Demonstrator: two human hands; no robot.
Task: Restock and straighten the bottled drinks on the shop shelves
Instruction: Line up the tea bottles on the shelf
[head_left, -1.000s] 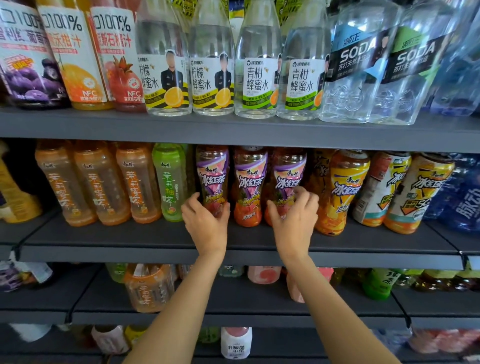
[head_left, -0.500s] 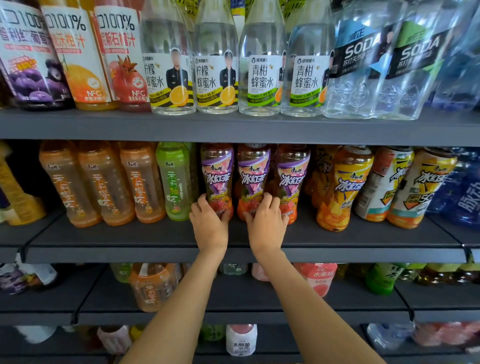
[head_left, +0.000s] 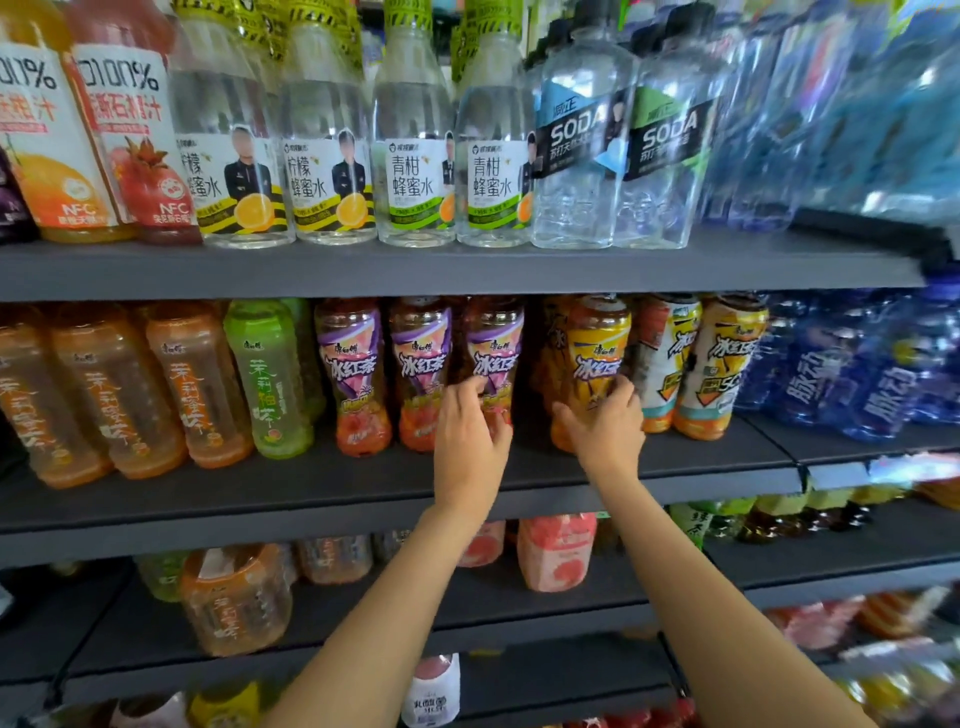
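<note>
My two forearms are reaching up and forward over the lower shelves toward the middle shelf (head_left: 701, 457), and that is where I am working. My left hand (head_left: 470, 441) is wrapping the lower body of the third purple-label iced tea bottle (head_left: 493, 358), fingers curled round its front and side, thumb side toward the second one. My right hand (head_left: 605, 428) is cupping the base of the yellow-label iced tea bottle (head_left: 597, 353), fingertips curling on the label's lower edge, thumb stretching left into the dark gap between the two bottles.

I am judging that this step is closing and squaring that gap. To do it well I am keeping both grips low, near the bases, so the bottles slide on the shelf rather than tip. I am turning each label to face out and lining the fronts up with the two purple-label neighbours (head_left: 387, 364) on the left, which are standing even and upright. The yellow-label bottle is looking slightly tilted, so I am planning to seat it flat before letting go.

Just right of it, the white and orange bottles (head_left: 696, 358) are leaning a little too. Further back and above, the clear honey-water bottles (head_left: 410, 156) and soda bottles (head_left: 618, 140) are standing in a tidy front row.
</note>
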